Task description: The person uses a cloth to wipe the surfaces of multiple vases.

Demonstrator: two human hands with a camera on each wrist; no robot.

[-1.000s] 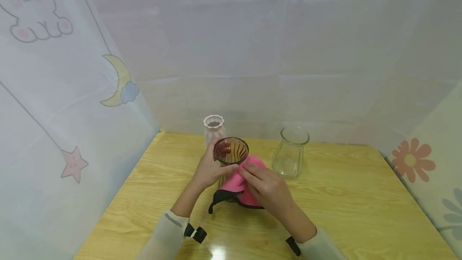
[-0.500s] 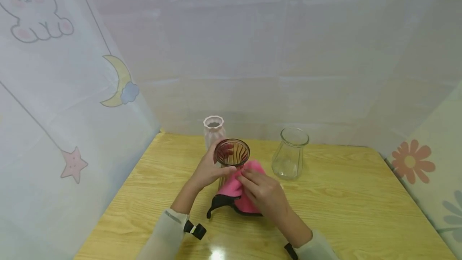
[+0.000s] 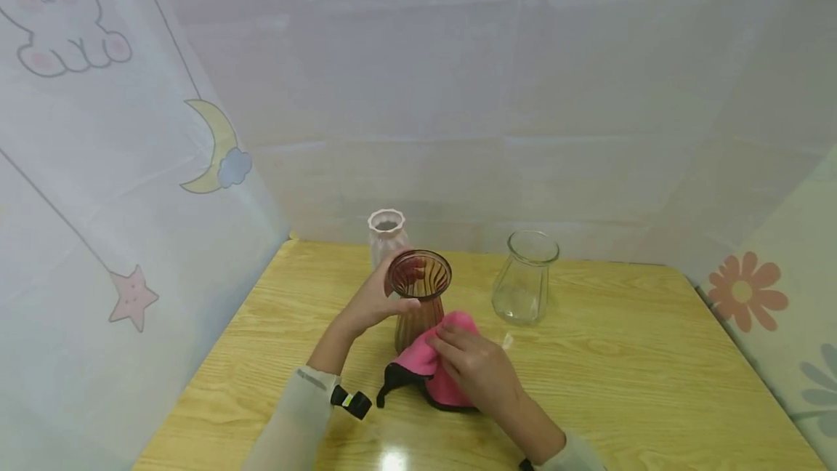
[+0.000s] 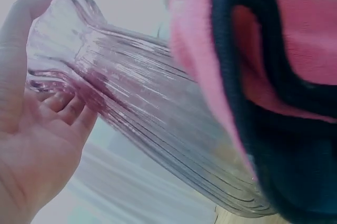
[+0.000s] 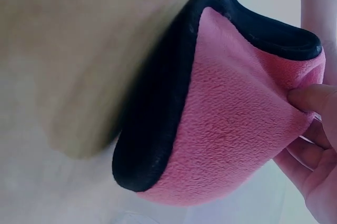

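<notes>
A purple-tinted, ribbed glass vase [image 3: 418,318] with a flared rim stands on the table. My left hand [image 3: 373,304] grips it just below the rim, thumb on the near side and fingers behind. In the left wrist view the vase [image 4: 142,87] shows its long fluted body, its lower part partly covered by cloth. My right hand [image 3: 480,369] pinches a pink cleaning cloth [image 3: 421,355] with black edging against the vase's lower right side. Up close in the right wrist view, thumb and fingers bunch the fuzzy cloth [image 5: 231,108], its black loop at the top.
Behind the left hand stands a pale pink vase [image 3: 387,242] with a scalloped rim. To the right is a clear glass vase [image 3: 523,289]. The wooden table [image 3: 621,355] meets a hanging printed sheet [image 3: 458,93] at its back edge.
My right hand has slid the cloth down from the vase's neck to its lower body, baring more glass. The left hand keeps its grip, its thumb slightly shifted.
</notes>
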